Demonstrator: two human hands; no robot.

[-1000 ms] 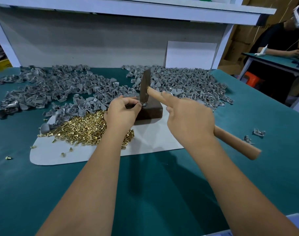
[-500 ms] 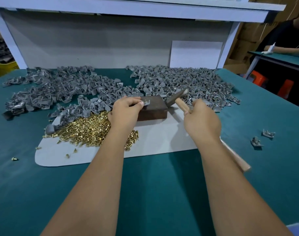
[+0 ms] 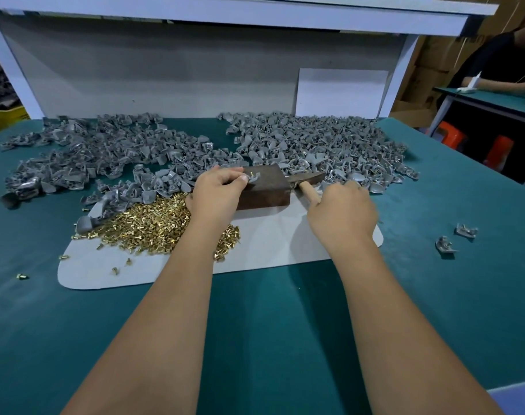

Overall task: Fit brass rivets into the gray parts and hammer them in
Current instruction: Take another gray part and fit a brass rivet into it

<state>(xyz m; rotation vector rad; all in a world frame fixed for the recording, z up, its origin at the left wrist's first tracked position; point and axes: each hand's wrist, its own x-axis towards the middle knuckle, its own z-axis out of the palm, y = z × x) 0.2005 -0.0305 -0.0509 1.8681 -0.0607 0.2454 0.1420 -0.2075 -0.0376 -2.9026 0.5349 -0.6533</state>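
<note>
1. Gray part [image 3: 253, 177] with a brass rivet sits on the dark block [image 3: 265, 187], pinched by left hand [image 3: 218, 193].
2. Right hand [image 3: 342, 209] grips the hammer [image 3: 307, 182], head lying just right of the block.

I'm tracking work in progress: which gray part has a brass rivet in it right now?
The gray part on the brown block, pinched by the left hand; a brass rivet stands up from it, unlike the heaped parts.

Shiny brass rivets [image 3: 153, 224]; matt gray plastic-looking parts [image 3: 315, 145]; dull dark block [image 3: 265, 187], worn; pale smooth wooden hammer handle [image 3: 310, 191]; matt teal table cover [image 3: 270, 324]; pale paper-like mat [image 3: 270, 241]
</note>
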